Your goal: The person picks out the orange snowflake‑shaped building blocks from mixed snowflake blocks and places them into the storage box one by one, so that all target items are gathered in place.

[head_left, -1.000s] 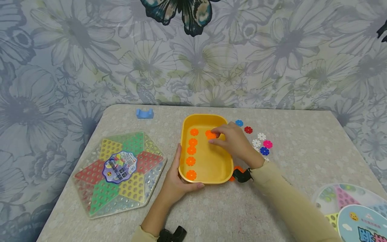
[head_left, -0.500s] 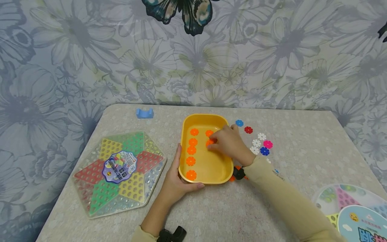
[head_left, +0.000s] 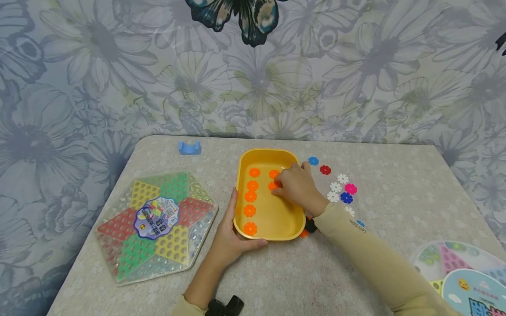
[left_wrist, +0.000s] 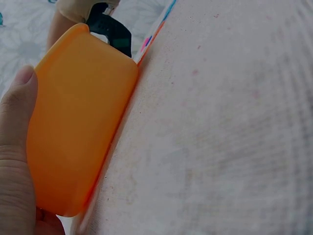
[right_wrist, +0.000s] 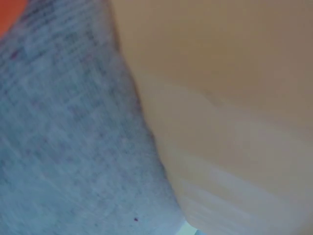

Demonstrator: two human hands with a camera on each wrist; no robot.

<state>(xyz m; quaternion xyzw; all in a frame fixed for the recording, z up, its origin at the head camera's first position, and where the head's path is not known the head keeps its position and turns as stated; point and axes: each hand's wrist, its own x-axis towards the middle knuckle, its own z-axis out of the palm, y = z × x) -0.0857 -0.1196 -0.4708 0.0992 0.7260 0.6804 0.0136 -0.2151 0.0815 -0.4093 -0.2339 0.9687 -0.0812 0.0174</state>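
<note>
Left hand (head_left: 229, 239) gripping tray (head_left: 276, 221), right (head_left: 298, 188) pinching disc (head_left: 272, 185)

The left sleeve (head_left: 185, 308) and right sleeve (head_left: 367, 256) are beige, the latter bearing small dark lettering (head_left: 358, 227). The 2 wrist cameras (head_left: 225, 307) are black.

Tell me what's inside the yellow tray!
Inside the yellow tray, five orange flower pieces line the left side; two more show at upper right. The right grip partly covers one; anything else beneath it is hidden.
</note>
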